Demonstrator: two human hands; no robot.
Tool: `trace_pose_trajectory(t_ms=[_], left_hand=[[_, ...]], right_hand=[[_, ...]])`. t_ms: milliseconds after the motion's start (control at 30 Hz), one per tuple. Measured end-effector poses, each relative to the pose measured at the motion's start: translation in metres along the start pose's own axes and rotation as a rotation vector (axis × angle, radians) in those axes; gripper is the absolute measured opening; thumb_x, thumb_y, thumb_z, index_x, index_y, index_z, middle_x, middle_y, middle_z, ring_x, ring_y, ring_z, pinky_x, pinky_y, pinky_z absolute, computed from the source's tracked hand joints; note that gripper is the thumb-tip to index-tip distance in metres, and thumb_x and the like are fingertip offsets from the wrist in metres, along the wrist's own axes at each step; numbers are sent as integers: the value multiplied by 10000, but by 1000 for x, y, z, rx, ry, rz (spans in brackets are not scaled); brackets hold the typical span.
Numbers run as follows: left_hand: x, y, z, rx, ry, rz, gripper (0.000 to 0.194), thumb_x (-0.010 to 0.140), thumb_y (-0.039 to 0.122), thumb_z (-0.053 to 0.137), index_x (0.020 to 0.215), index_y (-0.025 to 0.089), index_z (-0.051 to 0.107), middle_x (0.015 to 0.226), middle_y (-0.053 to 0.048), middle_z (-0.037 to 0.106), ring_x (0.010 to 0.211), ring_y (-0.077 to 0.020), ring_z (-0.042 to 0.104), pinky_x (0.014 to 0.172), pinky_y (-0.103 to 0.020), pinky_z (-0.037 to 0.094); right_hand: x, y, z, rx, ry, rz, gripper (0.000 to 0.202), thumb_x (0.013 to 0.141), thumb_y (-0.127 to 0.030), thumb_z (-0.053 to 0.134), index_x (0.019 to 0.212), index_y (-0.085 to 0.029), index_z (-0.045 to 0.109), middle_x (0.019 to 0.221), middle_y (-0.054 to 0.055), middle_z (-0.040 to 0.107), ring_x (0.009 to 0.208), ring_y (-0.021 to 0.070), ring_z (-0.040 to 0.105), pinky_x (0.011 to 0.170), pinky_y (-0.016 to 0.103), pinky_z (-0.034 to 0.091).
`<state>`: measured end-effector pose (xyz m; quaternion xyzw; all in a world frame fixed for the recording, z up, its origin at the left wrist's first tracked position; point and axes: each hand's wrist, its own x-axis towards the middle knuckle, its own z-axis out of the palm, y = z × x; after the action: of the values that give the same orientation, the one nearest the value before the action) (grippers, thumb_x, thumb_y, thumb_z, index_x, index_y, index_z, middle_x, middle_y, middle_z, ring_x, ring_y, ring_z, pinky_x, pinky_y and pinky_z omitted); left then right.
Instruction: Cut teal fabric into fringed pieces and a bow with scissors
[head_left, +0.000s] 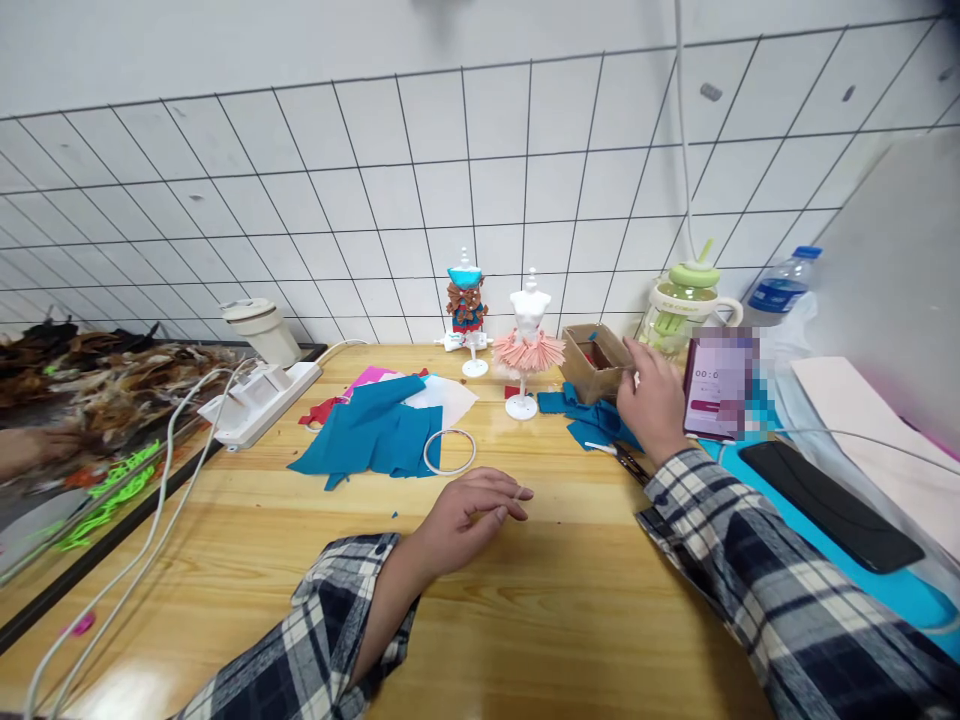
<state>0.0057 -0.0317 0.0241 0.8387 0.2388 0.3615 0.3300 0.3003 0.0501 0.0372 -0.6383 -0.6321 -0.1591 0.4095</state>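
Note:
My left hand (pixel 472 515) hovers over the front middle of the table, palm down, with its fingers loosely stretched out and nothing visible in them. Just beyond it are a thin white ring (pixel 450 472) and a piece of blue cloth (pixel 367 435). My right hand (pixel 654 398) is at the right side of a small cardboard box (pixel 592 375), its fingers extended by the rim; whether they touch it is unclear. Reddish scraps show inside the box. Below that hand lie blue cloth scraps (pixel 581 410) and a dark-handled tool (pixel 630 462), partly hidden.
Two small dress forms stand behind, one with a pink pleated skirt (pixel 529 352), one in blue and brown (pixel 466 300). Right: a phone (pixel 716 385), black phone (pixel 831 505), green-lidded jug (pixel 686 300), water bottle (pixel 784 285). Left: a power strip (pixel 259 405) and another person's hand (pixel 37 452).

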Motion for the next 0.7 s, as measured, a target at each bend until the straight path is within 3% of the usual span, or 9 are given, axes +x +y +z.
trace_pose_trajectory(t_ms=[33, 133, 200, 267, 367, 433, 467, 533, 700], left_hand=[[0, 0, 0, -3, -6, 0, 330, 954, 331, 443, 889, 196, 737, 1043, -106, 739, 1003, -213, 642, 920, -375, 470], [0, 1, -1, -9, -21, -6, 331, 954, 328, 441, 888, 196, 738, 1042, -107, 740, 1007, -214, 641, 928, -377, 464], [0, 0, -1, -20, -24, -12, 340, 954, 338, 443, 882, 191, 741, 1034, -111, 742, 1013, -217, 638, 934, -380, 459], [0, -1, -1, -42, -28, -28, 369, 955, 374, 437, 873, 188, 746, 1020, -114, 744, 1018, -221, 633, 937, -382, 454], [0, -2, -1, -103, -53, -79, 416, 949, 439, 432, 847, 197, 754, 1000, -108, 750, 1044, -232, 617, 946, -385, 443], [0, -2, -2, -158, -85, -112, 428, 939, 464, 444, 819, 199, 758, 987, -107, 753, 1046, -238, 615, 956, -386, 435], [0, -2, -2, -187, -99, -126, 430, 933, 471, 452, 807, 197, 759, 982, -108, 753, 1036, -240, 620, 957, -385, 433], [1, -3, -3, -237, -110, -151, 437, 924, 482, 466, 782, 191, 759, 973, -113, 752, 1014, -244, 631, 957, -385, 431], [1, -6, -3, -314, -82, -197, 425, 900, 484, 510, 725, 184, 753, 911, -111, 753, 1014, -263, 630, 947, -390, 437]], right_hand=[[-11, -7, -4, 54, 30, -39, 467, 862, -179, 443, 1318, -154, 537, 1272, 122, 608, 1154, 276, 535, 984, 433, 396], [-41, -22, -16, 234, -83, -225, 317, 878, -200, 475, 1152, -208, 634, 1104, 71, 690, 1019, 236, 604, 939, 396, 425], [-51, -24, -23, 290, -73, -187, 263, 877, -212, 496, 1083, -205, 660, 991, 71, 709, 935, 235, 621, 871, 394, 453], [-54, -24, -29, 361, -141, -168, 250, 883, -240, 516, 1079, -203, 667, 954, 76, 711, 899, 237, 626, 831, 397, 472], [-58, -38, -34, 550, -470, -315, 285, 883, -293, 564, 1145, -238, 660, 1170, 85, 675, 1087, 251, 595, 942, 431, 449], [-65, -54, -34, 697, -706, -382, 424, 847, -312, 630, 1267, -270, 598, 1343, 82, 579, 1202, 252, 544, 986, 423, 446], [-70, -63, -33, 770, -782, -391, 424, 840, -301, 642, 1262, -285, 605, 1339, 70, 586, 1199, 240, 554, 993, 408, 450], [-78, -76, -32, 883, -844, -333, 343, 852, -280, 628, 1194, -287, 656, 1215, 56, 671, 1096, 212, 622, 913, 358, 507], [-85, -83, -31, 980, -834, -71, 202, 833, -311, 649, 1000, -235, 733, 987, 61, 736, 859, 180, 680, 696, 280, 552]])
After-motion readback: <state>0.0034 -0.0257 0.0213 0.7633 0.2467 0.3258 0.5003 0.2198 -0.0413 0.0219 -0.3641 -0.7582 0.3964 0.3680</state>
